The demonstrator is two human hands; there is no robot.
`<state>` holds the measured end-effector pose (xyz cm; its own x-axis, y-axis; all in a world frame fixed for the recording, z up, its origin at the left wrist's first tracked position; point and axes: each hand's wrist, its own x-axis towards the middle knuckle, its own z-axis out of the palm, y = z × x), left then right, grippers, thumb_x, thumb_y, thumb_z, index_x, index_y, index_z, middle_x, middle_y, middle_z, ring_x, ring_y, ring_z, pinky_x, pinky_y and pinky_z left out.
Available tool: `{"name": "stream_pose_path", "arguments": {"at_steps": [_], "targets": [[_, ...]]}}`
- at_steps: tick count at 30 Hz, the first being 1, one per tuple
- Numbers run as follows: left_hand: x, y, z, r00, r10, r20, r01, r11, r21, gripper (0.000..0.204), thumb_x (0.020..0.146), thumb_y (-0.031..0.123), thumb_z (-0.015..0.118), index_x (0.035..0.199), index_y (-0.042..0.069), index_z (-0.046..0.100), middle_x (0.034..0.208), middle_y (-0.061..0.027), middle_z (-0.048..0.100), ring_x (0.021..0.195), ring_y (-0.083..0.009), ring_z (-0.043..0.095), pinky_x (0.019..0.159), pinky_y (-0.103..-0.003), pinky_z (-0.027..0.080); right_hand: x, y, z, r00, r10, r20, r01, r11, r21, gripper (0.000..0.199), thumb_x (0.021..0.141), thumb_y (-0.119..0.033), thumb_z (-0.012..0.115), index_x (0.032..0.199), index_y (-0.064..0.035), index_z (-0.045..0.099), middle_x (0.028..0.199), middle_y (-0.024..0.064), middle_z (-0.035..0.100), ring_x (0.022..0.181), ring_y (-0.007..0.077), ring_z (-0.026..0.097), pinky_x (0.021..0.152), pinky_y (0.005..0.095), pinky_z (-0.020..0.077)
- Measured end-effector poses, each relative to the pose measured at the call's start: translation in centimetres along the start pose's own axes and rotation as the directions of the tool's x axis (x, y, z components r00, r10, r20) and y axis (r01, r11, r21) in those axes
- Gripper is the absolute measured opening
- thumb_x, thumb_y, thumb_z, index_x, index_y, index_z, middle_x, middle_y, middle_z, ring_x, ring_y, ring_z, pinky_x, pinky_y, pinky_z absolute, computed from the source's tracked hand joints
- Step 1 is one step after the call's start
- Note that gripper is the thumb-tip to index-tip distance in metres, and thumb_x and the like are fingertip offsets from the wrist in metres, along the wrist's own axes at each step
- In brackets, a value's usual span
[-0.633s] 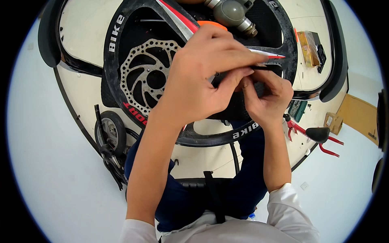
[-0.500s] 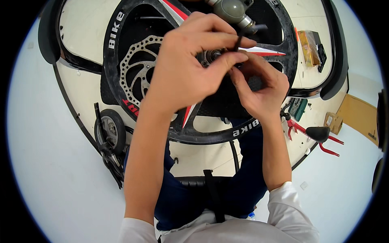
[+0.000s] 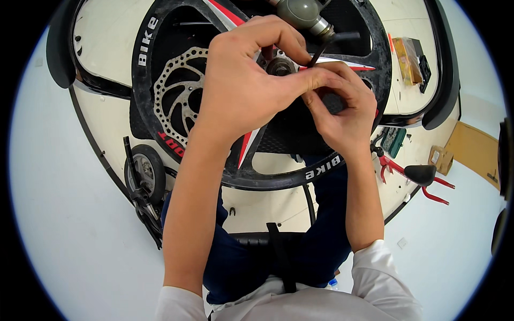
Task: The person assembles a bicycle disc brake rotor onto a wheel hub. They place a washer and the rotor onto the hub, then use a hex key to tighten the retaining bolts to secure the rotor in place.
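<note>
A black bike wheel (image 3: 160, 144) with red and white spokes lies flat on a pale table (image 3: 107, 123), its steel disc rotor (image 3: 179, 91) to the left of the hub (image 3: 281, 67). My left hand (image 3: 251, 80) reaches over the hub, thumb and forefinger pinched on a thin black strip (image 3: 323, 49) that sticks up. My right hand (image 3: 345, 115) meets it from the right, its fingertips closed on the strip's lower end. The fingers hide how the strip sits at the hub.
A grey-green cylinder (image 3: 300, 10) lies at the wheel's far edge. At the right are a red-handled tool (image 3: 423, 176), a green box (image 3: 393, 142), a yellow packet (image 3: 409, 53) and a cardboard piece (image 3: 441, 158). A small wheel (image 3: 144, 171) hangs at the table's left edge.
Both hands have shifted away from me, from the wheel's near part to the hub. The black strip now shows above the fingers.
</note>
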<state>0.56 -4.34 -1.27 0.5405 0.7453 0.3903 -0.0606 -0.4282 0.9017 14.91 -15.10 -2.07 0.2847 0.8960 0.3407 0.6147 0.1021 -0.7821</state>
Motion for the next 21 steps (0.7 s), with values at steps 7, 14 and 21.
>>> {"name": "stream_pose_path", "arguments": {"at_steps": [7,14,21], "targets": [[-0.2,-1.0,-2.5,0.932,-0.225,-0.283,0.109,0.921,-0.374,0.013,0.085,0.000,0.078,0.090,0.001,0.066,0.088,-0.0095,0.072,0.079,-0.0137,0.067,0.075,-0.026,0.053,0.2,-0.2,0.2,0.998,-0.024,0.050,0.023,1.000,0.014,0.019,0.075,0.002,0.077,0.094,-0.0003,0.073,0.096,0.0067,0.068,0.068,0.0137,0.063,0.061,0.0241,0.0513],[-1.1,-3.0,-3.6,0.917,-0.299,-0.264,0.174,0.896,-0.408,0.014,0.086,0.001,0.078,0.096,0.001,0.067,0.090,-0.0084,0.073,0.081,-0.0116,0.067,0.074,-0.025,0.050,0.0,0.7,-0.5,0.997,0.035,-0.067,-0.038,0.998,-0.045,0.027,0.070,-0.006,0.088,0.092,-0.0019,0.072,0.082,0.0048,0.066,0.058,0.0095,0.059,0.054,0.0227,0.0481],[-0.4,-0.8,-2.3,0.954,-0.248,-0.168,0.169,0.909,-0.382,0.015,0.083,0.001,0.080,0.092,0.000,0.069,0.090,-0.0101,0.075,0.083,-0.0138,0.071,0.080,-0.025,0.056,0.3,-0.4,0.1,0.998,-0.055,-0.039,0.052,0.997,-0.056,0.021,0.072,-0.004,0.086,0.088,-0.0022,0.072,0.084,0.0044,0.066,0.060,0.0108,0.060,0.054,0.0230,0.0469]]}}
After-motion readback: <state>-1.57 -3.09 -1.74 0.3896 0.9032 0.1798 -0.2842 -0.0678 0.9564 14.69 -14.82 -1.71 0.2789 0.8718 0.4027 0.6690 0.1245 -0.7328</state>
